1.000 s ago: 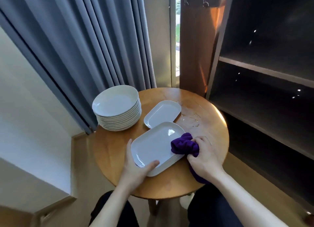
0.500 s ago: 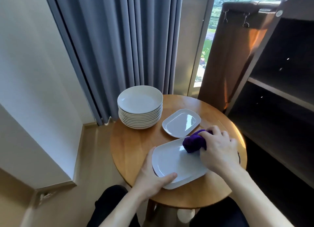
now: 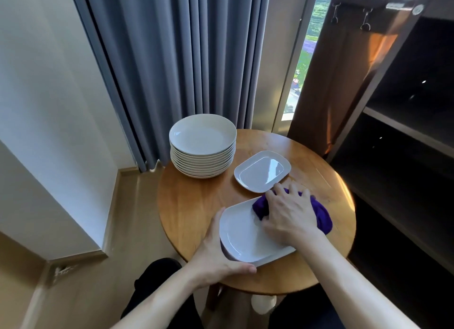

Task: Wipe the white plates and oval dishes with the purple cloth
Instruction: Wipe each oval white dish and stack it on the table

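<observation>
Small round wooden table in a room corner, seen from above; dark-clad knees show under its near edge.

Left hand – at the near-left edge of a white oval dish, fingers along the side, thumb curled over the near rim, gripping it. The dish lies flat on the table.

Right hand – on the far-right part of the same dish, fingers spread and bent over the bunched purple cloth, pressing it down. The cloth bulges out by the thumb and on the hand's right side, where it spills off the dish onto the table.

Just beyond the right hand's fingertips: a smaller white dish, apart from the near one.

Beyond the left hand, at the far-left edge of the table: a stack of round white plates.

Behind the table, a grey curtain and a strip of window. To the right of the right hand, a dark shelf unit.
</observation>
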{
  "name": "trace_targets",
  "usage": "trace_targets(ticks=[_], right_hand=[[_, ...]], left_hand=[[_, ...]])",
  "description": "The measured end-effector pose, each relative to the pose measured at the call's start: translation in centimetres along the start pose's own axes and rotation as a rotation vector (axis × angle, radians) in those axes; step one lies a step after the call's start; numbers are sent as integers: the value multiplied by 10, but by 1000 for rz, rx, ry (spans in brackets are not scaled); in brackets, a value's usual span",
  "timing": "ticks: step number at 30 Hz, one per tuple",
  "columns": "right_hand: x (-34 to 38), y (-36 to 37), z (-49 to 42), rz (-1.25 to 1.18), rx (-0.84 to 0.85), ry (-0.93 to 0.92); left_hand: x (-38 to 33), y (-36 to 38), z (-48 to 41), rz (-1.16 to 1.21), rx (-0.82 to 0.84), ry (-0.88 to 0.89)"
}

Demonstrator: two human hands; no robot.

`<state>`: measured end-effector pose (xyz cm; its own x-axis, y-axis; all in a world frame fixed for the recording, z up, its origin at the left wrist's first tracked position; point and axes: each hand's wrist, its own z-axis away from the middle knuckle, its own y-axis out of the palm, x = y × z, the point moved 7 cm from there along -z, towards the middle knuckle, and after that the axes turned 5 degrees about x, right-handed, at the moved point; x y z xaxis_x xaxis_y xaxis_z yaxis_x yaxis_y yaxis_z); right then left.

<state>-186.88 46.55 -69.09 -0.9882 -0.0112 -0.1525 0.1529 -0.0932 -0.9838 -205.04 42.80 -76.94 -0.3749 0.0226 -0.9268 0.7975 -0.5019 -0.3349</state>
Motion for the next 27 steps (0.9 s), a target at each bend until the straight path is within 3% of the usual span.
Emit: trace_targets(ticks=[6,11,14,20,27], right_hand=[[35,-7,13,-103,-63,-77],[86,-11,30,-170,-52,-308],[86,-12,29,-222,-81,-340],[70,2,14,-191,-152,-202],[3,3,-8,-49,-98,130]], left_hand=[[1,7,-3,82,33,15],[-3,7,2,80,-16,41],[-5,4,4,68,-51,60],[-6,-5,4,-25,-81,39],[-7,-8,7,-142,-100,23]])
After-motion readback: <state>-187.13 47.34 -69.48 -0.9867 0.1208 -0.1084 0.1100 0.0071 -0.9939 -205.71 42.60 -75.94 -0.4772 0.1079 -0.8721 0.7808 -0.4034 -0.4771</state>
